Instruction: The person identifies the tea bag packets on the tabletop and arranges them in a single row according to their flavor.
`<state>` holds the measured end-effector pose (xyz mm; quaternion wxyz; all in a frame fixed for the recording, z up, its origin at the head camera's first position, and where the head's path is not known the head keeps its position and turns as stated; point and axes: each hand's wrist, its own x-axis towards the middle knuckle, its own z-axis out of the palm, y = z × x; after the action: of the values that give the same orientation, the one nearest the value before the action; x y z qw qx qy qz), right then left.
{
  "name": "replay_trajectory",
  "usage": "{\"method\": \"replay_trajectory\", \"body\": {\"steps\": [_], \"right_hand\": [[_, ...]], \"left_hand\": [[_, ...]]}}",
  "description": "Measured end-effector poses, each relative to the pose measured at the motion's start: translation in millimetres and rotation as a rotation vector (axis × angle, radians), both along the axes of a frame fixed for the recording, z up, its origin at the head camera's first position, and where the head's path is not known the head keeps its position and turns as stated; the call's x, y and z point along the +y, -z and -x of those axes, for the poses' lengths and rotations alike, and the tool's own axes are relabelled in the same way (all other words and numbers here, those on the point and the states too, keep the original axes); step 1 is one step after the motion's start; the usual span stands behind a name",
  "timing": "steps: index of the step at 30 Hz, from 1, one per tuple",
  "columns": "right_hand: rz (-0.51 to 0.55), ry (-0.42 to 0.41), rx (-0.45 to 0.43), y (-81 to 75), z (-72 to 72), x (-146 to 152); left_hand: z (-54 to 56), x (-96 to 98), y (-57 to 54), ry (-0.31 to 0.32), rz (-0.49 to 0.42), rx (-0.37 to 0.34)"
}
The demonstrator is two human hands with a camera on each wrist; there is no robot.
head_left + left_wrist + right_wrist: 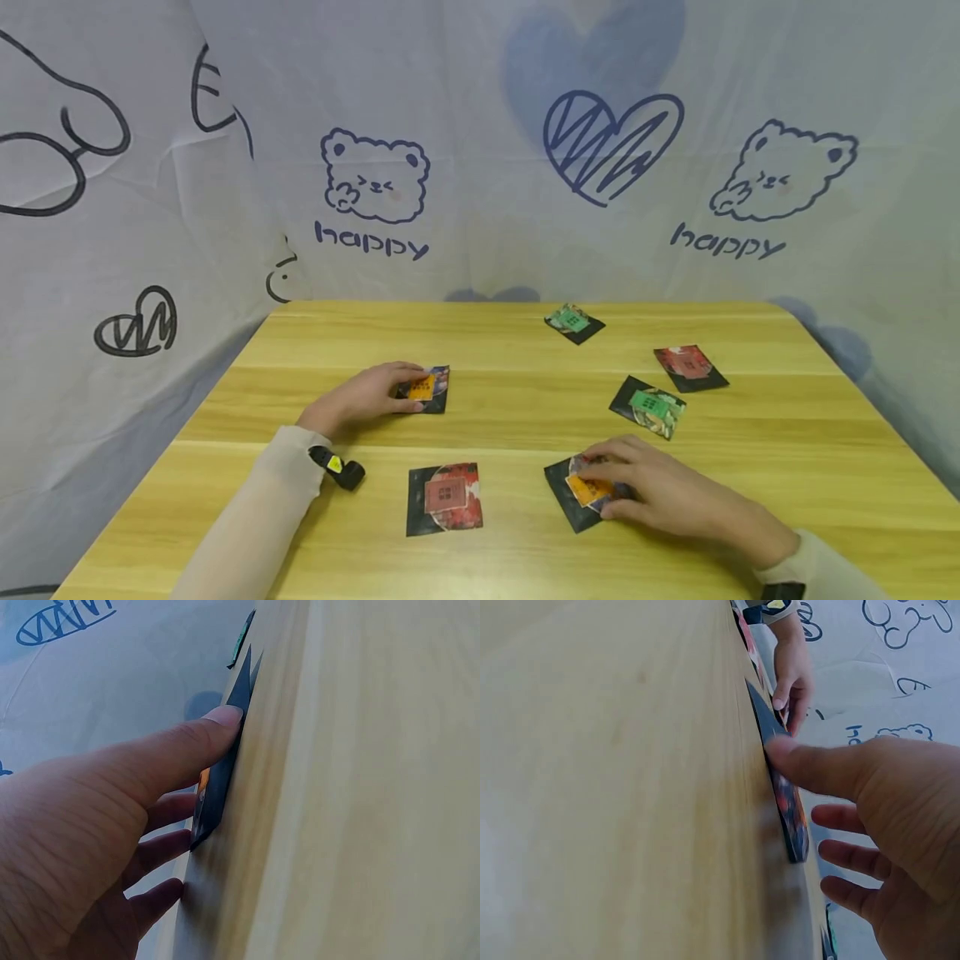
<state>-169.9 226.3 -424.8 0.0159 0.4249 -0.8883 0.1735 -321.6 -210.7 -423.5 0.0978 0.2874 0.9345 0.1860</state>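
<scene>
At the left of the table, my left hand holds a flat square black packet with an orange label, thumb on its near edge and fingers on its far side. In the left wrist view the thumb presses this packet's dark side, and one corner stands slightly off the wood. On the right, my right hand rests its fingers over a second orange-labelled packet. The right wrist view shows the blurred thumb touching that packet, with the other fingers loosely extended.
Between the forearms lies a red-labelled packet. Further right are a green-labelled packet and another red one; a second green one lies near the back edge. White cloth with drawings hangs behind the wooden table.
</scene>
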Motion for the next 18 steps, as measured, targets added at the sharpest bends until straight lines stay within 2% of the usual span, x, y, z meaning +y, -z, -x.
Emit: {"method": "replay_trajectory", "body": {"steps": [4,8,18], "right_hand": [[-0.002,-0.010,0.048,-1.0,0.3,1],[-0.024,-0.026,0.056,-3.9,-0.4,2],[-0.052,0.091,-0.073,-6.1,-2.7,-13]], "left_hand": [[-0.9,0.2,1.3,-0.003,-0.008,-0.011],[-0.1,-0.2,2.8,0.006,-0.008,-0.004],[1.9,-3.3,1.1,0.007,-0.007,-0.005]]}}
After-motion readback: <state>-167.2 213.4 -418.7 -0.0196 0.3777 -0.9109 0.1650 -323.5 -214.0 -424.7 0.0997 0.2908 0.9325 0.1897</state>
